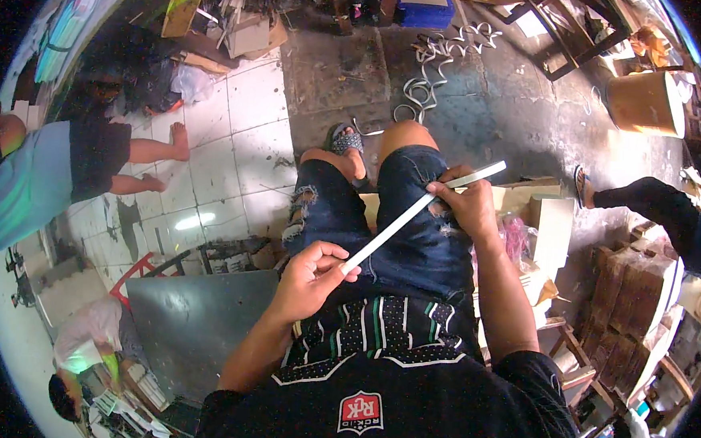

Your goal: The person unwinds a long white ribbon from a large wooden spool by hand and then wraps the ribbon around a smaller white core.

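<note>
A thin, straight white strip [403, 218] lies slantwise over my lap, its far end up to the right. My left hand [308, 277] pinches the near end between thumb and fingers. My right hand [465, 203] is closed round the strip close to its far end, thumb along it, and a short length sticks out beyond. Below the strip are my legs in torn denim shorts [404, 254]. What the strip is made of, I cannot tell.
Curled white strips [427, 83] lie on the dark floor ahead. A brown tub [645, 103] and stacked brown blocks [631, 292] stand right, near a co-worker's leg [656, 202]. At left are a grey panel [200, 310], a seated person [40, 176] and a bending person [90, 336].
</note>
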Tool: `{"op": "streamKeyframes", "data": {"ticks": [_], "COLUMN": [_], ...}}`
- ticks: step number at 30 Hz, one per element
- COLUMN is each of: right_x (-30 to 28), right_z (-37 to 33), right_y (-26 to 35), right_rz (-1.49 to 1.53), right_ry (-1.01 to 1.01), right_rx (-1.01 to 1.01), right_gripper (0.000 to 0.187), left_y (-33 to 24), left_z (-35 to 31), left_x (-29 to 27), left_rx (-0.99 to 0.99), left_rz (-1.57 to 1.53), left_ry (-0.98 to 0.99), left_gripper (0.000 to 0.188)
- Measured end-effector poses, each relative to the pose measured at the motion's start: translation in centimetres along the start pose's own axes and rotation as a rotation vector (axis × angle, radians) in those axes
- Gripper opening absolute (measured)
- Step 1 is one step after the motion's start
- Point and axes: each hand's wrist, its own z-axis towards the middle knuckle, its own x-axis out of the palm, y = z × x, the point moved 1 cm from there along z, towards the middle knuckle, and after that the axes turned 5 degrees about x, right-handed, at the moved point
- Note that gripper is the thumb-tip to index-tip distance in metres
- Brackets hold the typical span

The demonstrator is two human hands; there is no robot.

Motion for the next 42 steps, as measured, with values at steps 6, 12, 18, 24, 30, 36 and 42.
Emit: {"op": "streamKeyframes", "data": {"ticks": [6, 12, 18, 24, 30, 36, 42], "right_x": [0.6, -0.6, -1.1, -0.5, 0.0, 0.3, 0.2], "right_z": [-0.7, -0.1, 0.3, -0.6, -0.8, -0.9, -0.5], "right_y": [0.5, 1.9, 2.8, 2.7, 2.4, 2.1, 1.6], "right_rz": [0.001, 0.022, -0.143, -0.145, -0.078, -0.156, -0.141], "right_ry": [-0.084, 0.013, 0.091, -0.024, 0.004, -0.064, -0.099], "right_rx": [0.020, 0.137, 0.181, 0.030, 0.128, 0.107, -0.093], "right_gripper": [0.032, 0.033, 0.036, 0.032, 0.031, 0.032, 0.033], "left_y": [0.4, 0.4, 0.3, 0.3, 0.3, 0.2, 0.4], "left_z": [-0.2, -0.4, -0.6, -0.8, -0.8, -0.8, -1.6], "left_x": [-0.2, -0.3, -0.8, -0.8, -0.8, -0.8, -1.5], "left_rx": [-0.003, -0.002, -0.024, -0.042, -0.024, -0.018, -0.041], "left_rz": [0.029, 0.012, 0.014, -0.008, 0.000, 0.010, 0.013], "left_ry": [-0.005, -0.009, -0.017, -0.017, -0.021, -0.021, -0.053], "left_gripper": [0.017, 0.019, 0.020, 0.020, 0.019, 0.019, 0.018]}}
